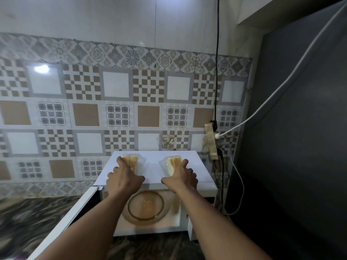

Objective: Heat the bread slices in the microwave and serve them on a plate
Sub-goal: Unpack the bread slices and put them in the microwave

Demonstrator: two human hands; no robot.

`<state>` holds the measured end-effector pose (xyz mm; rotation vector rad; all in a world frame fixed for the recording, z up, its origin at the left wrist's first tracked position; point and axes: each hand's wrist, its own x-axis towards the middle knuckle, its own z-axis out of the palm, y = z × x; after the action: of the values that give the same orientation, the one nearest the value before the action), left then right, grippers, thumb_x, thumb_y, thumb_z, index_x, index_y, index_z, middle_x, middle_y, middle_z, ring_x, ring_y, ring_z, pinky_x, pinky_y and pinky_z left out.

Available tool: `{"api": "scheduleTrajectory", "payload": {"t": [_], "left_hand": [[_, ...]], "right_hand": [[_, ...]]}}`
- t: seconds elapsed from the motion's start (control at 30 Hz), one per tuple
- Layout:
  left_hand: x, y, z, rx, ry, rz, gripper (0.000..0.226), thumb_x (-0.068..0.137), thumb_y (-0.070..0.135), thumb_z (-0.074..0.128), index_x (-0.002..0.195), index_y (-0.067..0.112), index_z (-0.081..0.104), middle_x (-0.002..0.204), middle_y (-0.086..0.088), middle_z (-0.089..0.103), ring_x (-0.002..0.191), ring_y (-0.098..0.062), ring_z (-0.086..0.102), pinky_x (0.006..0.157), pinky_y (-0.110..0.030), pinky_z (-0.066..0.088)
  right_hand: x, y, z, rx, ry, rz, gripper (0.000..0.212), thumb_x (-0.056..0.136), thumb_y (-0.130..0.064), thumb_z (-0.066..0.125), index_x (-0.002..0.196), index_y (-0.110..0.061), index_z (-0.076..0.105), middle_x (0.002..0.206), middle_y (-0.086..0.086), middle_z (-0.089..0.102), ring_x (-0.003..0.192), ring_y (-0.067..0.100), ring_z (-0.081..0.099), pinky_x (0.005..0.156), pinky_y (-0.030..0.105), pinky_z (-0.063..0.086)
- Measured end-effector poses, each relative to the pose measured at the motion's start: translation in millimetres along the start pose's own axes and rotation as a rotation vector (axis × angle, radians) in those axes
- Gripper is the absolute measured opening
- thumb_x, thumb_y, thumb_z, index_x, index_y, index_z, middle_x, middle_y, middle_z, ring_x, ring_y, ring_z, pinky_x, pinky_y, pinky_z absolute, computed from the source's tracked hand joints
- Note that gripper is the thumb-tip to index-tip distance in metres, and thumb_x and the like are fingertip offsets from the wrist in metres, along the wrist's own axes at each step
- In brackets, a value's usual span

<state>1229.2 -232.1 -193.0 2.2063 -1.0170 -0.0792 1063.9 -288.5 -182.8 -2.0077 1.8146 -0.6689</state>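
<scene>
A white microwave (199, 166) stands on the counter with its door (75, 212) swung open to the left. Inside it a glass turntable (161, 214) shows, with something pale orange blurred at its middle. On the microwave's top lie two clear plastic packs of bread slices. My left hand (124, 178) grips the left pack (134, 160). My right hand (183, 177) grips the right pack (171, 162). Both arms reach forward over the open cavity.
A patterned tile wall rises behind the microwave. At the right hang a power strip (211, 139), a black cable (217, 62) and a white cable (281, 85), beside a dark panel (300, 147). The dark marbled counter (37, 218) stretches to the left.
</scene>
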Motion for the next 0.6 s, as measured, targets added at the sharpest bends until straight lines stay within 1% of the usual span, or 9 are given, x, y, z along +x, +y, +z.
{"api": "scheduleTrajectory", "payload": {"t": [0.17,0.3,0.4,0.47,0.6], "left_hand": [[-53,-14,-28,0.004,0.018,0.034,0.087,0.068,0.039,0.077,0.133,0.015,0.025,0.116,-0.016,0.062,0.108,-0.040,0.057,0.080,-0.044,0.048],[-90,-20,-43,-0.001,0.023,0.035,0.087,0.068,0.046,0.080,0.128,0.018,0.024,0.113,-0.014,0.063,0.102,-0.038,0.060,0.073,-0.041,0.047],[-115,-26,-48,-0.017,0.024,0.032,0.091,0.069,0.046,0.079,0.134,0.020,0.022,0.119,-0.015,0.062,0.108,-0.039,0.058,0.078,-0.044,0.049],[-130,-31,-50,-0.029,0.029,0.034,0.095,0.067,0.046,0.080,0.137,0.021,0.020,0.125,-0.014,0.059,0.111,-0.039,0.055,0.083,-0.044,0.048],[-155,-40,-45,-0.046,0.035,0.003,0.098,0.069,0.046,0.080,0.141,0.020,0.019,0.128,-0.014,0.057,0.115,-0.039,0.051,0.091,-0.047,0.045]], "right_hand": [[-59,6,-16,-0.003,0.009,0.016,0.091,0.069,-0.045,0.077,0.133,-0.016,0.020,0.123,0.016,0.054,0.113,0.035,0.052,0.095,0.044,0.046],[-98,16,-20,0.009,0.007,0.037,0.091,0.069,-0.044,0.078,0.134,-0.015,0.021,0.123,0.016,0.055,0.112,0.035,0.052,0.094,0.045,0.048],[-120,26,-20,0.022,-0.005,0.059,0.094,0.068,-0.048,0.080,0.134,-0.016,0.021,0.124,0.017,0.055,0.113,0.037,0.053,0.093,0.046,0.049],[-131,32,-17,0.014,-0.003,0.062,0.097,0.066,-0.053,0.079,0.135,-0.016,0.022,0.125,0.017,0.055,0.114,0.037,0.052,0.092,0.045,0.048],[-144,49,-7,0.041,-0.011,0.053,0.093,0.066,-0.049,0.080,0.132,-0.018,0.022,0.125,0.017,0.053,0.113,0.037,0.052,0.094,0.046,0.048]]}}
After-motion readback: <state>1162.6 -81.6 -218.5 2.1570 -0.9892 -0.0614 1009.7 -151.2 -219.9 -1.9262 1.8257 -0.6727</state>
